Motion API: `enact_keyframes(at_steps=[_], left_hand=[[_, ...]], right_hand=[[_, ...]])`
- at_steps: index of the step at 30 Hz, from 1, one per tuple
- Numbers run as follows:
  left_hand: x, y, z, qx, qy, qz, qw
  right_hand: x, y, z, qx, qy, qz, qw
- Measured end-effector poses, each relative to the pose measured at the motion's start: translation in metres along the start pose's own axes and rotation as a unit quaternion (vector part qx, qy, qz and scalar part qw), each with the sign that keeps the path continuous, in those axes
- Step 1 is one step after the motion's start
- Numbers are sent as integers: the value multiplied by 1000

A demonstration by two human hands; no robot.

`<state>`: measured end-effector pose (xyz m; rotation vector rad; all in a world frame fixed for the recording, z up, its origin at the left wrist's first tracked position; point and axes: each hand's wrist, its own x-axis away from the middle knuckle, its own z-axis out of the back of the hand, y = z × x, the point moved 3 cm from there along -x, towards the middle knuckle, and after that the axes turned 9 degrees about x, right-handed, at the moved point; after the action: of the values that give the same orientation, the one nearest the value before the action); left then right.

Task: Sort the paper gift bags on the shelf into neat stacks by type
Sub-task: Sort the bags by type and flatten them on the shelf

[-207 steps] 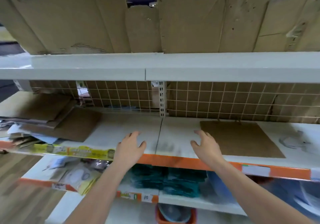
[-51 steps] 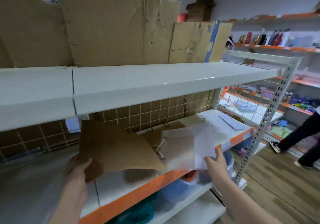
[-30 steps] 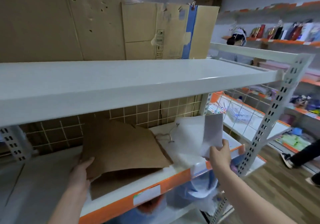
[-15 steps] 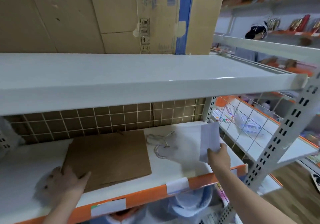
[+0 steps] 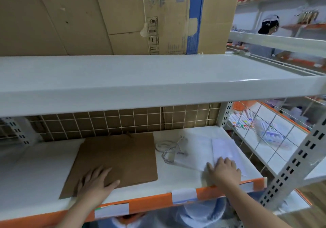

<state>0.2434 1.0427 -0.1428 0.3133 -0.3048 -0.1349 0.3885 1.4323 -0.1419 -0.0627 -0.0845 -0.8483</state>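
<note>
My left hand (image 5: pixel 96 182) lies flat, fingers spread, on the brown bag (image 5: pixel 116 159); my right hand (image 5: pixel 223 170) presses open-palmed on the white bag (image 5: pixel 208 152) near the shelf (image 5: pixel 44 171) edge. A careless push could slide it off, or snag its cords (image 5: pixel 170 150).

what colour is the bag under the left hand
Brown kraft paper bag, lying flat under the left hand; only the head view shows it.

Kraft bag (image 5: pixel 116 159) left of paper bag (image 5: pixel 202 151)
</note>
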Motion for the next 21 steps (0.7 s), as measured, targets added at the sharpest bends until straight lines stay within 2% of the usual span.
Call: enact_keyframes(at_steps=[3,6,9,12,18,21], left_hand=[[2,1,1,4,6,-8,1000],[6,-1,13,12,40,3,999],[9,-10,28,34,99,19,994],[14,-23,45,50,121,23,991],[40,-61,90,71,229,-52,969],[53,-92,115,94,252,-84,960]], right_hand=[[0,-7,-2,7,-21,-14,1000],[3,-17,9,-23,10,-8,1000],[14,-40,17,-60,44,31,997],[34,-76,21,-78,68,81,991],[91,-158,38,-80,64,177,979],[127,-203,47,-49,44,199,978]])
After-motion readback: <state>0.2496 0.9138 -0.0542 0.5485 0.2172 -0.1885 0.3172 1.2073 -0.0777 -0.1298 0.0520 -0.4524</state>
